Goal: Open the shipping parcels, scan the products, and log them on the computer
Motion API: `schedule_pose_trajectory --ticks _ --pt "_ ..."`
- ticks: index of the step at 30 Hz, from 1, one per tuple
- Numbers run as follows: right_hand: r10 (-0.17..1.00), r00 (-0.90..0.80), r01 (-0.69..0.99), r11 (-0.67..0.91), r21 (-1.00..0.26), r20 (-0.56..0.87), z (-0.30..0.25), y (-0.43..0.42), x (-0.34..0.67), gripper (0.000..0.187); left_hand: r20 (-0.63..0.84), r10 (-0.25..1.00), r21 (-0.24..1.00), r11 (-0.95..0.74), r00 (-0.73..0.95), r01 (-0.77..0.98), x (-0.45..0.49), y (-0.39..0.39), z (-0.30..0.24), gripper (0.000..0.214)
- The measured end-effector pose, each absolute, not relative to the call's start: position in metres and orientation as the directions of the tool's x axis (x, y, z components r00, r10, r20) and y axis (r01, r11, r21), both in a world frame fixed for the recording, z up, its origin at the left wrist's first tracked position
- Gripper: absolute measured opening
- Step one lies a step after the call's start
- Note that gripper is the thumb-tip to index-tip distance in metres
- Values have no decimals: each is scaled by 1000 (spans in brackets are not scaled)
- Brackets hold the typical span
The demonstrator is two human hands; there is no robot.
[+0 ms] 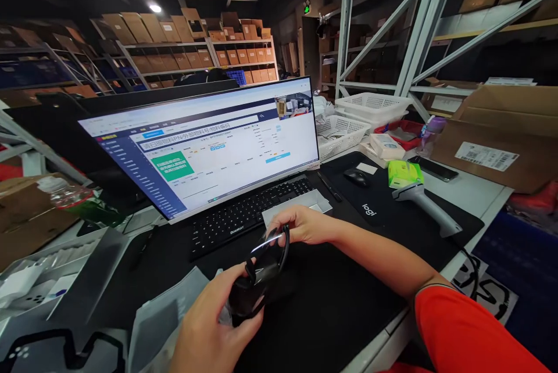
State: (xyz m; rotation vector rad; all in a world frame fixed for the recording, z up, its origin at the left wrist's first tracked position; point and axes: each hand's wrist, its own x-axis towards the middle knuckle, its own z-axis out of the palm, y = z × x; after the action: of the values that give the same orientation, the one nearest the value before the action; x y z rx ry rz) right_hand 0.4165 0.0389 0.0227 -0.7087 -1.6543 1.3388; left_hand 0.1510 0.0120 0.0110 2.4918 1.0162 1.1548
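Both of my hands hold a glossy black object [267, 271] above the black desk mat. It has a shiny, reflecting face and a curved, band-like black part on its right side; its exact kind is unclear. My left hand [218, 315] grips the lower left end between thumb and fingers. At the upper right end, my right hand [300, 225] pinches the curved part. A shallow pale box [320, 203] lies just behind the right hand, in front of the keyboard [244, 216]. Beside my left hand are translucent plastic bags [168, 309].
A lit monitor [226, 146] stands behind the keyboard. To the right lie a mouse [356, 177], a barcode scanner [425, 204], a phone [433, 168] and a large carton [501, 135]. At left are a green bottle [87, 204] and an open box of parts [82, 257].
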Motion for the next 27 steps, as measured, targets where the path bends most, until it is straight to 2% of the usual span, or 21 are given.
schedule_pose_trajectory --ticks 6,10,12,15,17,19,21,23,27 --pt "805 -444 11 444 -896 393 26 37 424 36 603 650 436 -754 463 491 151 20 13 34" --pt "694 -456 107 664 -740 556 31 31 427 20 606 625 397 -774 492 493 144 27 13 33" --pt "648 -476 152 727 -669 595 33 28 428 17 564 669 403 -734 484 547 138 30 10 35" --pt "628 -481 232 764 -602 612 39 23 431 17 463 794 481 -599 394 640 131 31 7 35" --pt "637 -479 288 764 -577 604 43 21 434 17 407 848 566 -526 340 635 129 29 7 36" --pt "644 -494 326 760 -563 584 46 20 437 16 376 869 633 -494 321 597 129 25 10 37" --pt "643 -503 354 763 -541 578 49 20 438 14 385 869 645 -495 312 582 129 23 14 36" --pt "634 -489 383 773 -506 599 50 21 439 10 446 833 580 -547 326 604 128 21 17 31" --pt "600 -433 449 791 -416 673 48 22 439 7 635 663 339 -700 397 629 127 22 22 22"
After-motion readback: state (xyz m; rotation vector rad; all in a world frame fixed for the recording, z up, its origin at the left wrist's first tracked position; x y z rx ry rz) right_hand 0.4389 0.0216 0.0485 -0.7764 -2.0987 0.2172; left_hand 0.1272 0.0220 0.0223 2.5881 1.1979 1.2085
